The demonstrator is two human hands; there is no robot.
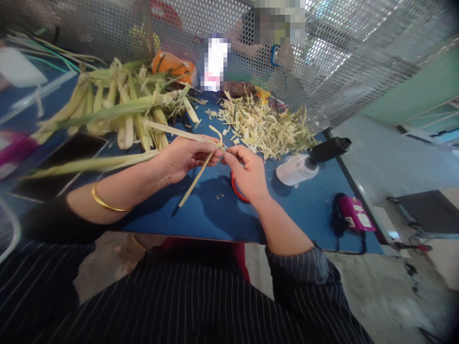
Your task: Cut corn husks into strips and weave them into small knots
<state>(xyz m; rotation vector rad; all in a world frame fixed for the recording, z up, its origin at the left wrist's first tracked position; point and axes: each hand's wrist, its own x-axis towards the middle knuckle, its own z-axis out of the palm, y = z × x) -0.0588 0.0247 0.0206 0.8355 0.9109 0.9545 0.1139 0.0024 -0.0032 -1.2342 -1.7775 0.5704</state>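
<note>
Pale green-yellow husk strips [195, 184] cross between my two hands over the blue table. My left hand [184, 157] pinches them near their crossing; one strip runs back over the hand and another hangs down toward the table. With thumb and forefinger closed, my right hand [249, 172] grips the strips' short ends at the same crossing, its fingertips close to the left ones. What exactly sits between those fingertips is too small to make out. Under the right hand, a red loop handle [234, 186], like that of scissors, shows partly. Left of my hands lies a heap of long stalks [124, 105].
A pile of shredded husk [265, 124] lies at the back. Right of my hands are a white thread spool [294, 170] with a black object against it and a purple device [355, 213]. A perforated metal screen [201, 19] closes off the far side; a person is behind it.
</note>
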